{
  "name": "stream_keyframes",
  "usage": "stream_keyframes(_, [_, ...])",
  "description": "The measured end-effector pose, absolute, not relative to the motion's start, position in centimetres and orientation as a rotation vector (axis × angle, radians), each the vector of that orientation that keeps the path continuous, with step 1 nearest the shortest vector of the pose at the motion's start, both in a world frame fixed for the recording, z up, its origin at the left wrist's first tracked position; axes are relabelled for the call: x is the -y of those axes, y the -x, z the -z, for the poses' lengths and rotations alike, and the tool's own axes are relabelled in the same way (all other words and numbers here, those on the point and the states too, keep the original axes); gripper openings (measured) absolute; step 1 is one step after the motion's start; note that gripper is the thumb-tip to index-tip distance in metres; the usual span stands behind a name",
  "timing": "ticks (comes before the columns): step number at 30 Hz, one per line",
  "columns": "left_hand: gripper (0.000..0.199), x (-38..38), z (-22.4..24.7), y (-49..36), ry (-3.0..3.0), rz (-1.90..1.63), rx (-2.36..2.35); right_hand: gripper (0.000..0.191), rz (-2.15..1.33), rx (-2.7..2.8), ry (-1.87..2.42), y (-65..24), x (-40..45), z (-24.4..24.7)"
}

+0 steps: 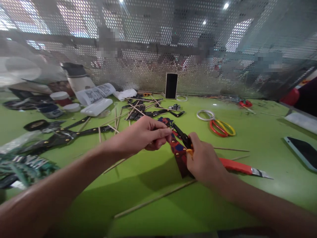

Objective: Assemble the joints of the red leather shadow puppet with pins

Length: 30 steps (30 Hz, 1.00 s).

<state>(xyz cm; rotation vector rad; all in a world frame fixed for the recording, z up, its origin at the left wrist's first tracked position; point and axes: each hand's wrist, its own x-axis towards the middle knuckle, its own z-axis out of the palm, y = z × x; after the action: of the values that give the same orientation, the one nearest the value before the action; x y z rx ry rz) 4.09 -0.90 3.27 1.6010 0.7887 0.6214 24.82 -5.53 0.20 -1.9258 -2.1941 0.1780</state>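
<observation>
In the middle of the view my right hand [204,158] is closed around pliers [182,136] with black jaws and a bit of orange handle showing. Their jaws point up and left, close to the fingertips of my left hand [156,134]. The left thumb and fingers are pinched together; whatever they hold is too small or hidden to name. A red and blue patterned strip with brass-coloured studs [177,147] runs just below the fingertips and partly behind the pliers. Under my right wrist lies a red-handled craft knife [239,167], blade pointing right.
A thin wooden stick [155,200] lies in front. Black studded strips [60,137] and several sticks cover the left and back. Coloured wire coils [223,128] sit right of centre. One phone [171,86] stands against the mesh; another phone [302,152] lies at right.
</observation>
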Motion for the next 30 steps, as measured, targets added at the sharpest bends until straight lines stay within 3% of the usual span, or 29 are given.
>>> stream_keyframes(3, [0.025,0.3,-3.2,-3.7,-1.332,-0.537,-0.610,0.025,-0.084,2.217,1.922,-24.8,5.5,-0.2])
stream_keyframes(6, [0.028,0.4,-3.3,-3.7,-1.457,-0.557,-0.674,0.025,-0.028,2.227,1.948,-24.7,5.4,-0.2])
stream_keyframes(9, [0.037,1.2,-3.3,-4.1,-1.975,-0.689,-0.933,0.023,-0.119,2.225,1.974,-24.6,5.4,-0.4])
stream_keyframes(12, [0.031,2.3,-2.5,-4.7,-2.696,-0.876,-1.099,0.017,-0.311,2.201,1.995,-24.5,5.3,-0.4])
stream_keyframes(16, [0.031,3.2,-1.4,-5.5,-3.202,-0.807,-1.244,0.016,-0.393,2.180,2.026,-24.5,5.3,-0.3])
stream_keyframes(18, [0.029,3.0,-1.6,-5.5,-2.999,-0.863,-1.206,0.017,-0.364,2.169,2.052,-24.4,5.3,-0.2])
stream_keyframes(22, [0.040,1.7,-2.8,-5.0,-2.047,-0.781,-1.020,0.018,-0.189,2.191,2.004,-24.4,5.4,0.0])
stream_keyframes(25, [0.029,0.8,-3.4,-4.4,-1.468,-0.605,-0.773,0.022,0.012,2.218,1.958,-24.6,5.4,0.1])
stream_keyframes(27, [0.025,0.5,-3.5,-4.1,-1.347,-0.557,-0.693,0.023,0.090,2.225,1.955,-24.7,5.3,0.2])
stream_keyframes(30, [0.032,0.8,-3.3,-4.2,-1.645,-0.636,-0.816,0.023,0.131,2.218,1.981,-24.6,5.3,0.0])
